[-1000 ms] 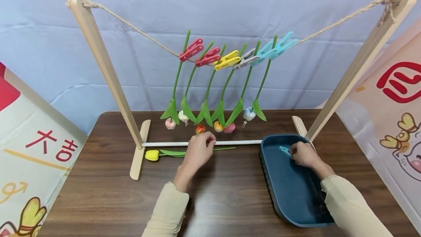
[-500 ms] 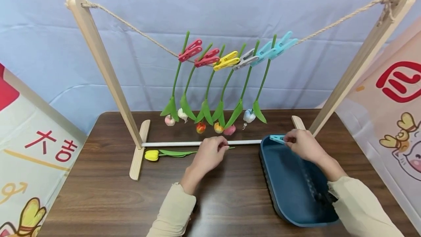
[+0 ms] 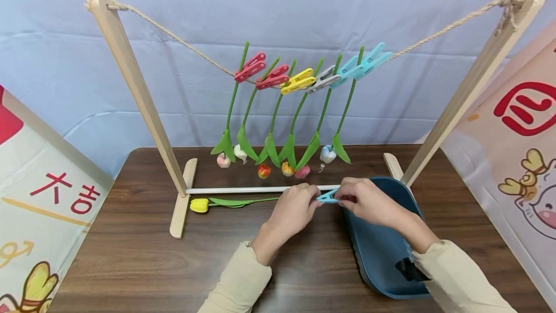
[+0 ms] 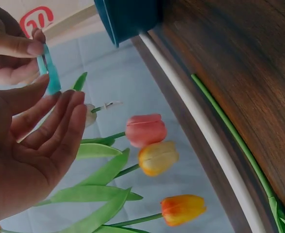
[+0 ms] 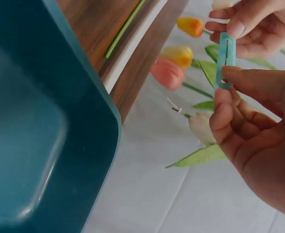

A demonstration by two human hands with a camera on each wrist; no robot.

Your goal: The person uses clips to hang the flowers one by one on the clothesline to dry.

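A light blue clothespin [image 3: 327,197] is held level between the two hands, over the tray's left rim. My left hand [image 3: 293,209] pinches its left end with thumb and fingers; the other fingers are spread in the left wrist view. At its right end, my right hand [image 3: 369,202] pinches it between thumb and fingertips. A yellow tulip [image 3: 199,205] lies on the table, its stem tip hidden by the left hand in the head view. Behind the hands several artificial tulips hang head down from a rope [image 3: 173,37], each under a clothespin, such as a yellow clothespin [image 3: 298,81].
The rope sags between two wooden posts [image 3: 139,95], joined low down by a white rod [image 3: 234,190]. A dark blue tray [image 3: 373,255] stands on the brown table [image 3: 143,264] at the right, under the right forearm. Printed cloths hang at both sides.
My right hand has lifted the light blue clothespin out of the tray and brought it left. My left hand has moved right and now pinches its other end.
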